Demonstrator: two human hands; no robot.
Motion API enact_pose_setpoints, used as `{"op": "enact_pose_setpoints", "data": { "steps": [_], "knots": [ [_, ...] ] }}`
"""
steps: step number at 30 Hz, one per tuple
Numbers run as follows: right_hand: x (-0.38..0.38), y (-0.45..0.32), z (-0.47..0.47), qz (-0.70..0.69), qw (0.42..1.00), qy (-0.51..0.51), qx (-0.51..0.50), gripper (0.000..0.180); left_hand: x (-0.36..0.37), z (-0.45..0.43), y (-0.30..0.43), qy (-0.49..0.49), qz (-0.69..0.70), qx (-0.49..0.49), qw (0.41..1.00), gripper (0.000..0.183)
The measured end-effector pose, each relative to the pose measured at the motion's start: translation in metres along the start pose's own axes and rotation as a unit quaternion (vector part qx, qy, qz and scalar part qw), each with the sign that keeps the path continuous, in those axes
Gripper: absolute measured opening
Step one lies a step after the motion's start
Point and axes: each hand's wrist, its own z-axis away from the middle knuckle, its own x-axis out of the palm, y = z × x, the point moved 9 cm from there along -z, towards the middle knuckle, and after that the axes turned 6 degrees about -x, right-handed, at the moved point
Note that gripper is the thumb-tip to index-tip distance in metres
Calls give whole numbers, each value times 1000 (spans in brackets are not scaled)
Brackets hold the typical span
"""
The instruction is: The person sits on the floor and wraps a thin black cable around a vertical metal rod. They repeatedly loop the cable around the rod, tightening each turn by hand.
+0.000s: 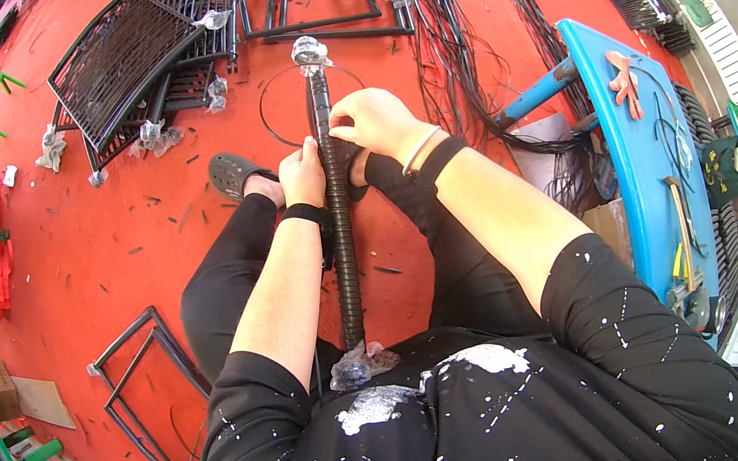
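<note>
A long dark tube (pixel 344 257), closely wound with a black strip over most of its length, runs from my lap away between my legs. Clear plastic wraps both its ends; a round shiny fitting (pixel 309 53) shows at the far one. My left hand (pixel 303 177) grips the tube from its left side, thumb along it. On the right side, a little farther up, my right hand (pixel 374 123) has its thumb and fingertips pinched together at the tube's edge, at the winding; what lies between them is too small to tell. A thin dark strand (pixel 262 112) loops out around the tube's far part.
Black slatted frames (pixel 124 59) lie stacked ahead on the left, open frames (pixel 332 21) beyond the tube. Bundled black strips (pixel 439 18) trail to a blue table (pixel 642 182) at right, holding a glove (pixel 623 85) and a hammer (pixel 682 234). Another frame (pixel 118 397) lies left.
</note>
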Motion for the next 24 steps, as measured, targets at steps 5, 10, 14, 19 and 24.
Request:
{"op": "enact_pose_setpoints", "data": {
  "steps": [5,10,14,19,24],
  "knots": [
    [11,5,-15,1,997,-80,15,14,-4,-16,-10,0,-15,-3,1000,39],
    [7,8,-13,27,999,-23,35,15,-5,-23,-23,-9,32,-14,999,37],
    [8,14,8,-69,992,70,79,25,-1,-25,-21,-81,35,-55,995,28],
    [77,52,46,-455,825,48,332,30,0,-14,-17,-37,96,-76,992,24],
    [119,67,41,-626,670,64,394,18,-4,-9,-17,-23,93,-104,990,28]
  ]
}}
